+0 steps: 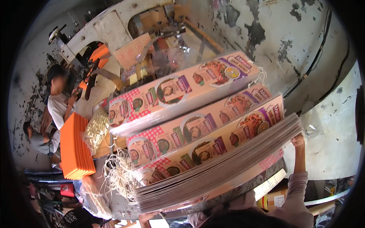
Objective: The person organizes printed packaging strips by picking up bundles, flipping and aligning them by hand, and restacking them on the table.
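We carry a tall stack of flat printed cartons (pixel 213 152), raised high before us. Our right hand (pixel 298 140) clasps the stack's far right edge, fingers curled over the sheets. Our left hand (pixel 146 217) is under the stack's near lower corner; whether its fingers are closed we cannot tell. To carry well, we should keep the sliding top bundles level. Left of the stack stand orange sheets (pixel 76 146); beyond it, a person (pixel 59 102) at a machine (pixel 114 26).
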{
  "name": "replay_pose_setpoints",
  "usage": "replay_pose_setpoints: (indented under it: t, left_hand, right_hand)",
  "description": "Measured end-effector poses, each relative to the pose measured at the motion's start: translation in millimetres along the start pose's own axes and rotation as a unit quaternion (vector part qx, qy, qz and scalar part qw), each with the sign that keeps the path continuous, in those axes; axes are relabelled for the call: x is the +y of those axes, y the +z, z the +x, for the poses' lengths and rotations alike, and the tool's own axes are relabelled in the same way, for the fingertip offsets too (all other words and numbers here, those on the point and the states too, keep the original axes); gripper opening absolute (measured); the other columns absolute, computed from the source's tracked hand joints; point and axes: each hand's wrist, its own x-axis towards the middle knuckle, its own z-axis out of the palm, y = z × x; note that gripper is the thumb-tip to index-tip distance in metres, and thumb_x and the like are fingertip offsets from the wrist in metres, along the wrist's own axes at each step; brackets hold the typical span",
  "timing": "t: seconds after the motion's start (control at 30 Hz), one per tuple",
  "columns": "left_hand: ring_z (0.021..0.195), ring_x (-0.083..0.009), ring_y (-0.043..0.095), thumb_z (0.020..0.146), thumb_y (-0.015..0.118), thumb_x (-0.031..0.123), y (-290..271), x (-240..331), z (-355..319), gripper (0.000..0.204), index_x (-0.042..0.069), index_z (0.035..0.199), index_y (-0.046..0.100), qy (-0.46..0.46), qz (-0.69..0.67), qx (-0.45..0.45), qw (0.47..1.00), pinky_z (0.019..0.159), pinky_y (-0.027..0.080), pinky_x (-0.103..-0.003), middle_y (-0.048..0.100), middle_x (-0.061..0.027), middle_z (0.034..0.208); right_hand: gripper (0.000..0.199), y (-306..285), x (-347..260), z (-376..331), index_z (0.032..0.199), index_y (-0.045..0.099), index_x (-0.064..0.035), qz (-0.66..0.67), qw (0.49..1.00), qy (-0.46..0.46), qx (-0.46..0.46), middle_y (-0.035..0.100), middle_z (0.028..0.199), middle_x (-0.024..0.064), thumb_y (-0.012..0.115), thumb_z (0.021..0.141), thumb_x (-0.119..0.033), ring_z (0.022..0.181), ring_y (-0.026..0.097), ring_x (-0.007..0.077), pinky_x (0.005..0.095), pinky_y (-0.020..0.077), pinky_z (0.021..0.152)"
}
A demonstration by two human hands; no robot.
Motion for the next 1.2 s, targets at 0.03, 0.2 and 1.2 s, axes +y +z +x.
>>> replay_pose_setpoints:
  t: [0.03,0.2,1.2]
  left_hand:
    - [0.062,-0.0191,0.059,0.056,0.068,-0.012,0.9,2.1,-6.8,0.024,-0.007,0.077,0.056,-0.008,-0.027,0.017,0.999,0.055,0.05,-0.028,0.059,-0.0131,0.073]
    - [0.063,-0.0194,0.059,0.057,0.067,-0.01,8.5,7.9,-31.7,0.023,-0.007,0.077,0.057,-0.033,-0.11,0.056,0.992,0.056,0.05,-0.028,0.059,-0.0129,0.073]
    - [0.066,-0.0208,0.059,0.064,0.066,0.002,9.6,37.6,-20.2,0.016,-0.004,0.077,0.059,-0.125,-0.142,0.039,0.981,0.06,0.048,-0.03,0.06,-0.0119,0.072]
  right_hand:
    - [0.091,27.5,-9.8,-2.4,0.118,0.038,0.0001,-0.014,1.0,-0.002,-0.016,0.049,0.112,0.0104,0.076,0.035,-0.01,0.105,0.046,0.0221,0.0333,0.034,0.09]
    - [0.078,69.6,-30.7,-4.8,0.124,0.029,-0.0028,-0.203,0.963,-0.149,-0.098,0.041,0.119,0.0117,0.069,0.062,-0.028,0.111,0.038,0.0209,0.0353,0.0316,0.094]
    - [0.074,67.5,-41.0,-67.1,0.122,0.031,0.0,-0.279,0.954,0.111,0.015,0.048,0.109,0.0131,0.069,0.061,-0.018,0.093,0.05,0.0197,0.0324,0.0416,0.079]
